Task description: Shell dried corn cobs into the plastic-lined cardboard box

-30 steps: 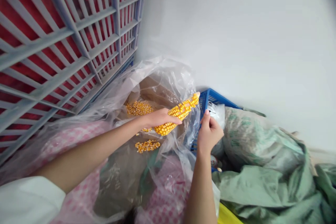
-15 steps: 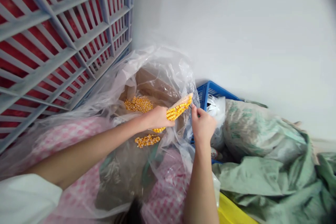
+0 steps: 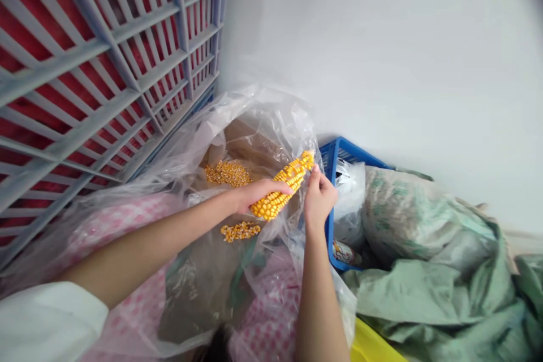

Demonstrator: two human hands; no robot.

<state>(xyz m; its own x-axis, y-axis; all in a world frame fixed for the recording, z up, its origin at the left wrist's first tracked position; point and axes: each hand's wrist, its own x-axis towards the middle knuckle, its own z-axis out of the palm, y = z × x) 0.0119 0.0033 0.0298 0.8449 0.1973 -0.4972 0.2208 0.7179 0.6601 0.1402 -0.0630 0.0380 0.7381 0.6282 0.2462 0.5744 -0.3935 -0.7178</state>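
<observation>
My left hand (image 3: 250, 193) is closed around an ear of corn (image 3: 280, 189), its thumb lying along the yellow kernels. The ear tilts up to the right, and gaps in its rows show near the tip. Beside that tip my right hand (image 3: 319, 195) is closed in a pinch; whatever its fingers hold is hidden. Under the hands a clear plastic bag (image 3: 271, 104) stands spread open. Loose corn kernels (image 3: 228, 173) form a pile inside it, and a smaller heap of kernels (image 3: 240, 231) lies nearer to me.
A grey slatted crate (image 3: 139, 85) with red behind its slats rises at the left. To the right are a blue basket (image 3: 360, 150) holding plastic bags, a stuffed woven sack (image 3: 424, 212) and green cloth (image 3: 428, 294). A white wall (image 3: 382, 56) stands behind.
The ear has turned in my left hand, so full kernel rows face me instead of the bare pale strip. My right hand has shifted slightly left, closer against the tip. The view has tilted a little.
</observation>
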